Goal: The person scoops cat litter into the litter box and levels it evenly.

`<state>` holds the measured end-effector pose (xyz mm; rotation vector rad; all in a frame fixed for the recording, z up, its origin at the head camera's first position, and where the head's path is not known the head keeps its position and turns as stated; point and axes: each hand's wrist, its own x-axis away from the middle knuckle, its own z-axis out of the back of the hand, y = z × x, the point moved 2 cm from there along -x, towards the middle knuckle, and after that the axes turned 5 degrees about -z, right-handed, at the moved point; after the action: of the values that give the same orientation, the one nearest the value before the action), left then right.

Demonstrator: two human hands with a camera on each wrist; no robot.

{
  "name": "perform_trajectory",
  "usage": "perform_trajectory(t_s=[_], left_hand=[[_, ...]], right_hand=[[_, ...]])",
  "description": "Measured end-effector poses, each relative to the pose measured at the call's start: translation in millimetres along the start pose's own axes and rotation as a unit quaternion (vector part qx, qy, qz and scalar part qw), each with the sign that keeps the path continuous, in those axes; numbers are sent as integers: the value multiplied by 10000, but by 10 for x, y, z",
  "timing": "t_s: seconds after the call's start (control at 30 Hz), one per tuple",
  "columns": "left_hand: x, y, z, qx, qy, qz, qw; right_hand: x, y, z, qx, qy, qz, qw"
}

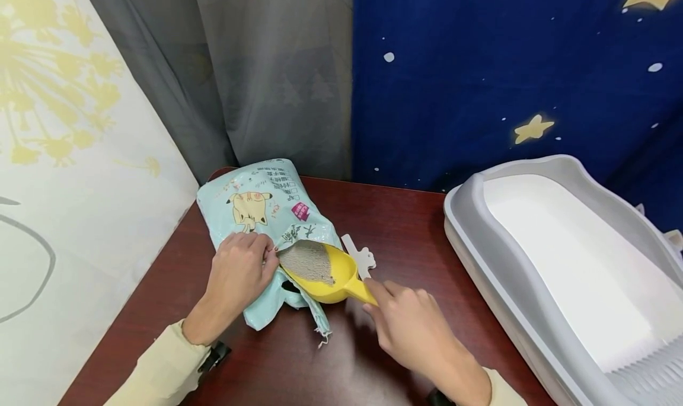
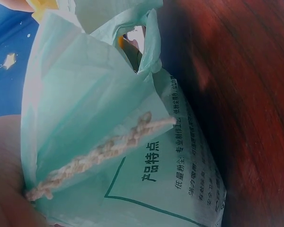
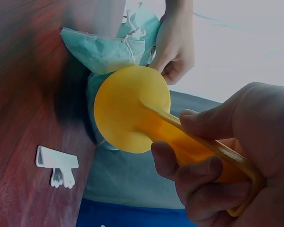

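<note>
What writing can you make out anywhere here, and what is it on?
"产品特点": bold heading on the pale blue bag, left wrist view.
"低量粉尘": start of a smaller line beside that heading.
Perhaps "Hello": faint, on the bag's cartoon side, head view; uncertain.
Too small or blurred: much of the bag's other print, including the pink label.
I see none on the yellow scoop, white clip or grey tray.

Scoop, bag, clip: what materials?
Scoop: likely molded plastic, smooth; uniform yellow, rounded seamless bowl.
Bag: thin plastic film, slightly shiny; sharp creases, glossy highlights.
Clip: smooth white, probably plastic; uniform color, but painted metal possible.
</note>
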<state>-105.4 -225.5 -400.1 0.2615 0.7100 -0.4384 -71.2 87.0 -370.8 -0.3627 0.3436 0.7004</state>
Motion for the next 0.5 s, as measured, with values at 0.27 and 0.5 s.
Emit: perform_trajectory(t_s=[0.27,0.5], left_hand=[[-1,-9,-1,16,94,-104,9999],[-2,-13,-8,20,9,-72,10000]], right_hand=[[90,38,-9,-59,-43,-137,9999],[203,85,-61,-236,127,-136,9995]])
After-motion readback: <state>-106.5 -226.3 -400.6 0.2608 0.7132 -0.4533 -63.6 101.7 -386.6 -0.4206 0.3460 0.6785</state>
